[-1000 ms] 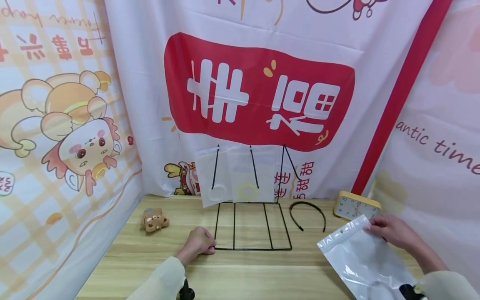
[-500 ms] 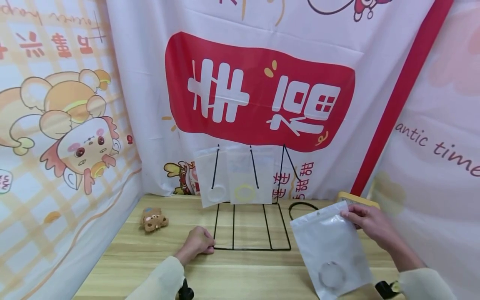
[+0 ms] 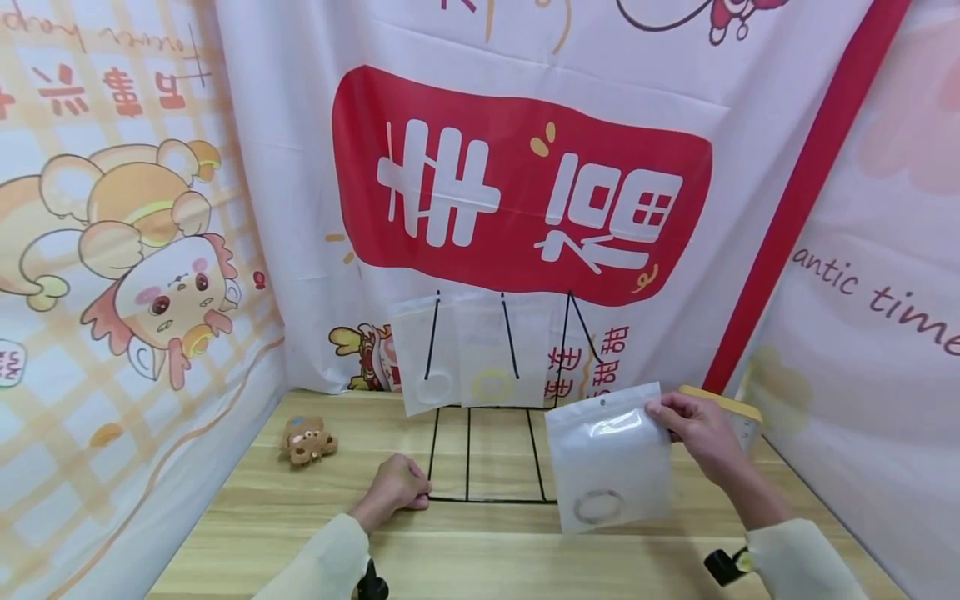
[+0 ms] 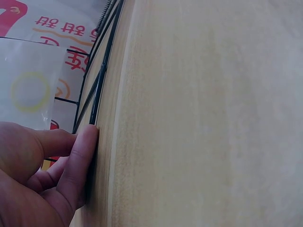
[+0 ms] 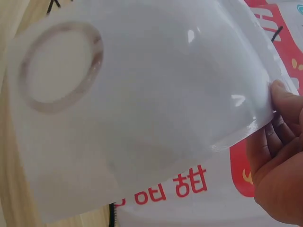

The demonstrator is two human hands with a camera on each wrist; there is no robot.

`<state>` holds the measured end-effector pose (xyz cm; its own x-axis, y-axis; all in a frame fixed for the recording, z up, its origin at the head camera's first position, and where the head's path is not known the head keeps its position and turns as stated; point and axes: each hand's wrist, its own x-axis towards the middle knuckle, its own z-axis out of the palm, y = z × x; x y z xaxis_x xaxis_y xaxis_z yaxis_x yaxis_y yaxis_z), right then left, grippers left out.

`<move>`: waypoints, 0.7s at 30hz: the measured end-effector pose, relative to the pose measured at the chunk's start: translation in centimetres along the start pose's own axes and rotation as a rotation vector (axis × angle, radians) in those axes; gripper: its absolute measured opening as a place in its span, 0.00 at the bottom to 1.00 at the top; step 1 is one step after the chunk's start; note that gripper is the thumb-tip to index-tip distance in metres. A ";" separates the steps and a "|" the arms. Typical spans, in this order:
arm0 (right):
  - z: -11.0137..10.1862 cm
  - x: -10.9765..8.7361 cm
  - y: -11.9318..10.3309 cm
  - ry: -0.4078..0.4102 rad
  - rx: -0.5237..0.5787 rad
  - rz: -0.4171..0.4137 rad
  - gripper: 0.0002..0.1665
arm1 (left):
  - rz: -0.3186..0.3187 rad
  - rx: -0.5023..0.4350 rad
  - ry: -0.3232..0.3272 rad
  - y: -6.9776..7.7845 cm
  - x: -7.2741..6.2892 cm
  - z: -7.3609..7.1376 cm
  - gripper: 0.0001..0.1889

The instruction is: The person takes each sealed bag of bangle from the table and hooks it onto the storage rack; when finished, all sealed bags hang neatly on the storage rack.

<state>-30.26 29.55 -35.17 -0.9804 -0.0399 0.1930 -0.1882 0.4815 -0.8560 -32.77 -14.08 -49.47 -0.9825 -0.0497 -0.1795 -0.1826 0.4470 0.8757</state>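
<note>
My left hand (image 3: 401,482) pinches the front left corner of a black wire display rack (image 3: 468,454) standing on the table. In the left wrist view the thumb and fingers of the left hand (image 4: 57,175) lie against the rack's bottom wire (image 4: 100,85). My right hand (image 3: 697,429) pinches the upper right edge of a frosted zip bag (image 3: 615,458), held up in front of the rack's right side. Inside it a brownish bangle-like ring (image 5: 97,64) shows at the bottom. Two similar bags hang on the rack's hooks, one with a white ring (image 3: 435,387), one with a yellow ring (image 3: 492,385).
A brown plush bear (image 3: 309,442) lies on the table (image 3: 315,525) at the left. The yellow clock (image 3: 738,408) stands at the back right, partly behind the right hand. Printed cloth (image 3: 300,208) hangs at the back and both sides.
My right hand has carried the bag leftward and up from the right side toward the rack, and the bag now covers the black headband. The left hand has stayed on the rack.
</note>
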 end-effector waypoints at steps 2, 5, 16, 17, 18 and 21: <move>0.4 0.2 -0.2 0.001 0.007 0.002 0.34 | -0.005 0.000 -0.003 0.0 0.0 0.0 0.04; 0.8 0.5 -0.5 0.001 0.012 -0.004 0.34 | 0.004 -0.013 -0.010 0.0 0.0 0.0 0.04; 1.5 1.1 -2.5 0.036 0.118 -0.044 0.33 | 0.005 -0.037 -0.007 -0.2 0.3 0.0 0.04; 1.5 1.1 -2.6 0.040 0.121 -0.049 0.33 | 0.003 -0.039 -0.007 -0.2 0.3 0.0 0.05; 1.5 1.1 -2.7 0.044 0.123 -0.056 0.32 | 0.000 -0.042 -0.006 -0.2 0.3 0.0 0.05; 1.6 1.1 -3.0 0.054 0.136 -0.073 0.30 | -0.009 -0.048 -0.008 -0.2 0.2 0.0 0.05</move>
<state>-30.83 26.66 -33.14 -0.9598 -0.0219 0.2798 -0.2690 0.3561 -0.8949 -32.96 -14.16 -49.65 -0.9805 -0.0460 -0.1911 -0.1933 0.4027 0.8947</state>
